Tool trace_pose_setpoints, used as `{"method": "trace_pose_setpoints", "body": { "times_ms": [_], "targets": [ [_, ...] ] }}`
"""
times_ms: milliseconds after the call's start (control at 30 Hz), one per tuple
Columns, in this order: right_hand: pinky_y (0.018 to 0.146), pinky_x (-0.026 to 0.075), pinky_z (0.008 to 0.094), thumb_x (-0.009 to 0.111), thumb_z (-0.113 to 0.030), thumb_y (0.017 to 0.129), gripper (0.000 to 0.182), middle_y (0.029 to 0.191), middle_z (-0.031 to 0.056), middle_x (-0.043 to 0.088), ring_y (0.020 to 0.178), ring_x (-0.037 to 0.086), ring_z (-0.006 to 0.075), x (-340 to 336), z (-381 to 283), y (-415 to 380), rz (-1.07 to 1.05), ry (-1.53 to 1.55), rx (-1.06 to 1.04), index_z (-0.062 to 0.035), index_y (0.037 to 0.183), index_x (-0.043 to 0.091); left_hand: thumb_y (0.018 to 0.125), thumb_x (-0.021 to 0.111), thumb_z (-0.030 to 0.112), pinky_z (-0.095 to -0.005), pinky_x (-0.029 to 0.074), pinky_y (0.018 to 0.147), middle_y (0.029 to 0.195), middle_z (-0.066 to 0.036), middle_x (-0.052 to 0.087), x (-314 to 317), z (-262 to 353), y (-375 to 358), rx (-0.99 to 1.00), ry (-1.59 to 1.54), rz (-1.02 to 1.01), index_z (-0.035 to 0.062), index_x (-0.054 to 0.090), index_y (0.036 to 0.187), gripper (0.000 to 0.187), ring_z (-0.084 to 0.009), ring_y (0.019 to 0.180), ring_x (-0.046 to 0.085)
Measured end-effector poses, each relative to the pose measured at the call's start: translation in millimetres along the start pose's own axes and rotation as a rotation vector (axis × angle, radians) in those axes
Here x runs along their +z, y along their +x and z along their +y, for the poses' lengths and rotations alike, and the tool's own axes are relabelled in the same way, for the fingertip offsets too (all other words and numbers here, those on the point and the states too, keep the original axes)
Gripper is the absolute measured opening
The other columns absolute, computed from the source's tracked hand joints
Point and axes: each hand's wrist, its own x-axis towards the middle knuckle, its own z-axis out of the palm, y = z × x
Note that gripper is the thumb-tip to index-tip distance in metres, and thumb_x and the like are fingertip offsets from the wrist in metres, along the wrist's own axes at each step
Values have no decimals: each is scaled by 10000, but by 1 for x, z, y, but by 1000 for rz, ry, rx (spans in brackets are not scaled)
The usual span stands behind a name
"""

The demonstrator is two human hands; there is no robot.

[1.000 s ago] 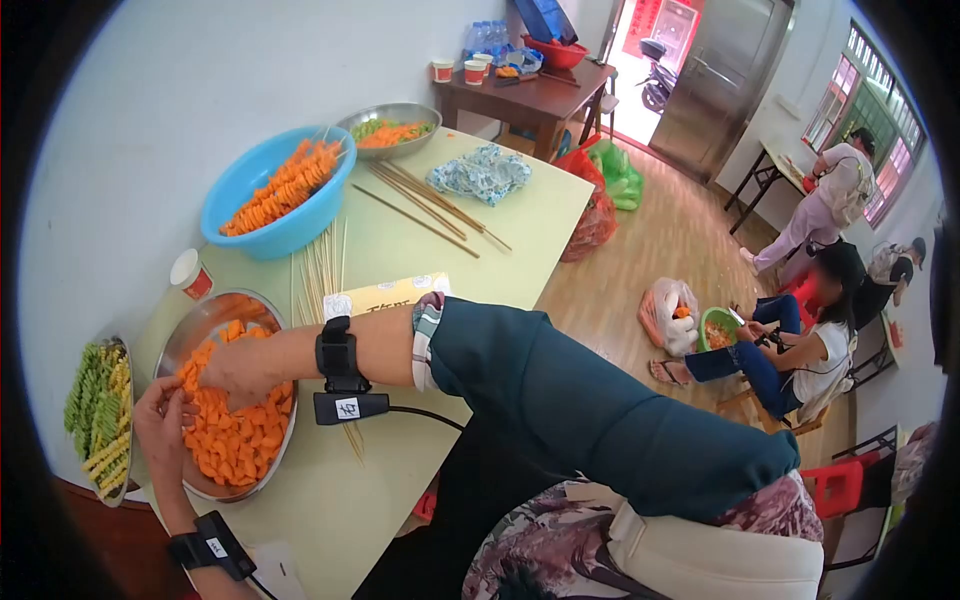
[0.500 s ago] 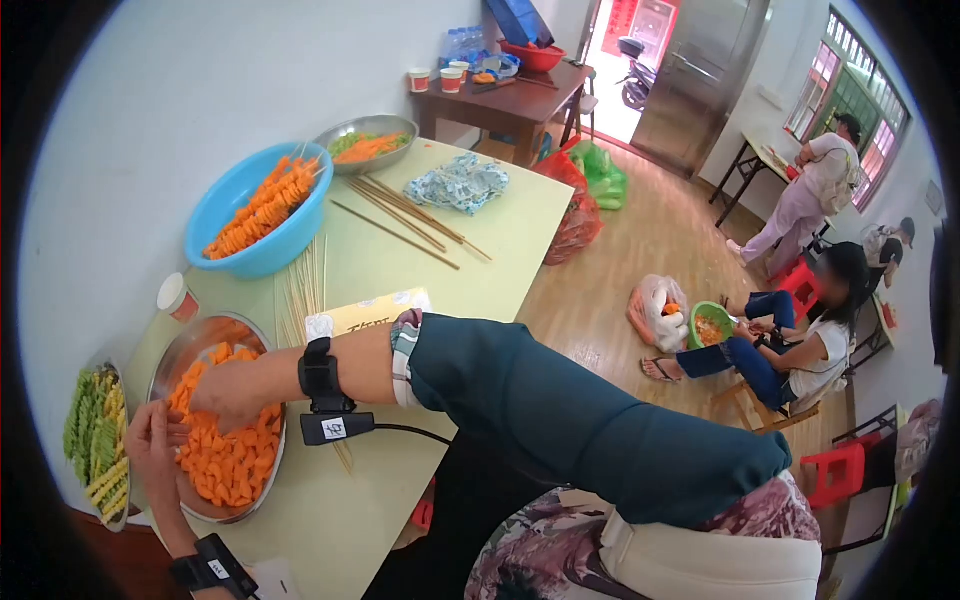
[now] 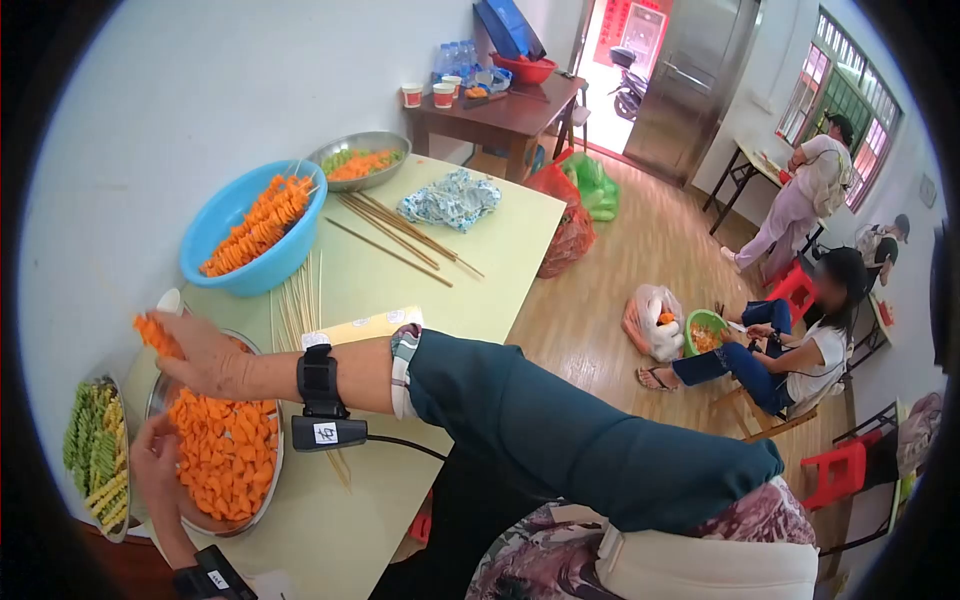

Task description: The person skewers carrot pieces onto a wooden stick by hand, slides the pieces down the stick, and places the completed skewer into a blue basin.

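Observation:
My right hand is over the upper edge of the metal bowl, its fingers closed round orange carrot pieces. Below it, at the bowl's left rim, my left hand has bent fingers held apart, with nothing visible in them. Many cut carrot pieces fill the bowl. Left of the bowl lies a tray of green and yellow cut vegetables. Thin wooden skewers rest on the table above the bowl.
A blue basin holds spiral carrot skewers. Behind it are a metal bowl of mixed vegetables, brown sticks and a crumpled patterned cloth. A seated person is near a green basin; others are farther back.
My right hand has risen from the carrot pieces to the bowl's upper left, now with carrot pieces in it. My left hand has shifted slightly downward. The view has tilted a little.

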Motion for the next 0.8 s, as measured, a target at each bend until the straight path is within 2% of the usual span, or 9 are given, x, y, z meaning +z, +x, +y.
{"method": "trace_pose_setpoints", "body": {
  "times_ms": [67, 133, 200, 333, 433, 500, 633, 700, 800],
  "targets": [
    [766, 439, 424, 575, -136, 732, 494, 896, 281, 552, 865, 544, 403, 11, 10, -5, -61, -42, -56, 30, 1171, 421, 705, 594, 1, -290, 463, 700, 925, -91, 578, -5, -24, -2, 86, 221, -269, -17, 571, 1022, 319, -198, 820, 569],
    [738, 455, 438, 581, -128, 710, 515, 823, 273, 571, 813, 559, 419, 6, -1, -7, -113, -98, -120, 32, 1172, 419, 648, 614, 7, -313, 447, 760, 950, -117, 570, 0, -20, -8, 117, 328, -296, -29, 575, 1006, 362, -243, 866, 555],
    [733, 458, 438, 577, -117, 704, 482, 830, 268, 575, 811, 566, 410, 4, -14, -14, -238, -8, -5, 34, 1143, 449, 532, 647, 14, -344, 412, 851, 988, -166, 546, 4, -16, -10, 130, 498, -359, -45, 583, 980, 456, -315, 960, 513],
    [670, 460, 442, 592, -132, 716, 452, 782, 245, 590, 768, 580, 395, 6, -9, -14, -252, -64, -68, 28, 1114, 450, 502, 656, 12, -354, 417, 833, 939, -152, 540, 0, -25, -11, 236, 505, -401, -42, 589, 951, 457, -310, 942, 515],
    [649, 450, 465, 601, -149, 715, 437, 738, 233, 582, 737, 569, 410, 13, 2, -15, -150, -105, -162, 31, 1088, 461, 501, 666, 3, -353, 429, 779, 902, -137, 521, 3, -22, -13, 204, 552, -310, -23, 589, 944, 451, -294, 863, 518],
    [648, 446, 470, 606, -156, 713, 427, 737, 231, 578, 740, 565, 412, 15, 5, -15, -203, -102, -132, 27, 1074, 470, 511, 664, -21, -338, 435, 714, 877, -116, 501, 0, -9, -13, 64, 530, -395, -3, 580, 943, 440, -264, 780, 509],
    [650, 446, 472, 615, -174, 709, 399, 742, 232, 571, 751, 561, 415, 19, 6, -17, -227, -156, -137, 22, 1034, 492, 532, 632, -54, -315, 427, 664, 855, -98, 486, -7, -41, -11, 72, 501, -336, 7, 575, 940, 417, -233, 725, 494],
    [653, 447, 471, 616, -177, 710, 396, 752, 233, 572, 759, 562, 412, 20, 7, -18, -239, -156, -121, 19, 1032, 496, 544, 601, -69, -301, 414, 648, 834, -91, 497, -9, -43, -15, 169, 422, -307, 4, 567, 912, 377, -220, 717, 491],
    [709, 446, 471, 624, -198, 705, 424, 835, 241, 565, 820, 551, 409, 18, 7, -18, -308, -144, -45, 1, 1059, 502, 579, 567, -69, -301, 408, 644, 807, -98, 517, -17, -60, -11, 91, 370, -271, -6, 557, 909, 336, -212, 704, 486]
  ]
}}
